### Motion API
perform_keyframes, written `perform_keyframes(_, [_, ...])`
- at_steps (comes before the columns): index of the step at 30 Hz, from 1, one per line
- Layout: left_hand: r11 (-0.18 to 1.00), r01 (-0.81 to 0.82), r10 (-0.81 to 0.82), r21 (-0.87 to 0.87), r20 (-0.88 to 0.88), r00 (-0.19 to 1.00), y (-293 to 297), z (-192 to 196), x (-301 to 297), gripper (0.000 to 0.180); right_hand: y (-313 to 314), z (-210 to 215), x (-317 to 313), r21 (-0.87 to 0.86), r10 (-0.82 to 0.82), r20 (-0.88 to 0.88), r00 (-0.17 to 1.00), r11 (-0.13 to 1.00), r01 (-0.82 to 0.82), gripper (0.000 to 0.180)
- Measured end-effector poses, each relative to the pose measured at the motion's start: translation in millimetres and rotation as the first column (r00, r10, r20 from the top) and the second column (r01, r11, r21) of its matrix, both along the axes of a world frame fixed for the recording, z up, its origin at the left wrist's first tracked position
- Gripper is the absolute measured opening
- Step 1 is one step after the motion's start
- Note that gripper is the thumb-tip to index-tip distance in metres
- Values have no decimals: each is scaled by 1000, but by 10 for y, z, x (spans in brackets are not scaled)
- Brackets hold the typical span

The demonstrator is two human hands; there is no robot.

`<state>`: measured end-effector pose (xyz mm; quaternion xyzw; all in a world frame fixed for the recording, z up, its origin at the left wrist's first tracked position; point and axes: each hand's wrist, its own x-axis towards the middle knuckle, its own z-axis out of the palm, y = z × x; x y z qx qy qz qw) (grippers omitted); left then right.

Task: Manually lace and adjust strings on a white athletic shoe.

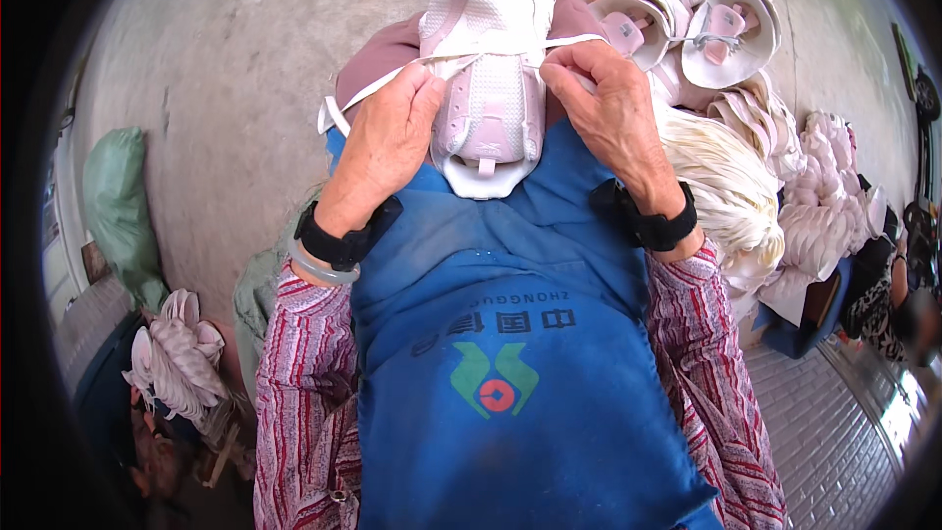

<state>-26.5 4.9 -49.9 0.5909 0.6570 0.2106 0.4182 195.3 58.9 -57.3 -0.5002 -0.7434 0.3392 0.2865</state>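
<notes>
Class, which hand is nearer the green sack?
Left. The left hand is at the side of the shoe facing the green sack; the right hand is across the shoe.

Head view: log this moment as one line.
left hand: pinching white lace | right hand: pinching lace | shoe upper: pink-white, between hands, near end over blue apron | right side: pale bundle
</notes>
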Motion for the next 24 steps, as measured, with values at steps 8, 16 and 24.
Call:
perform_keyframes(8, [983, -149, 163, 110, -129, 978, 8, 120, 20, 28, -51, 39, -392, 241, 86, 168, 982, 962, -125, 11])
perform_keyframes(16, [954, -171, 166, 246, 41, 985, 36, -58, 25, 24, 66, -35, -374, 235, 37, 43, 998, 971, -47, 14])
perform_keyframes(24, [958, -211, 198, 197, 85, 977, 130, -57, 31, 24, 33, 77, -124, -231, -12, -46, 999, 973, 0, 16])
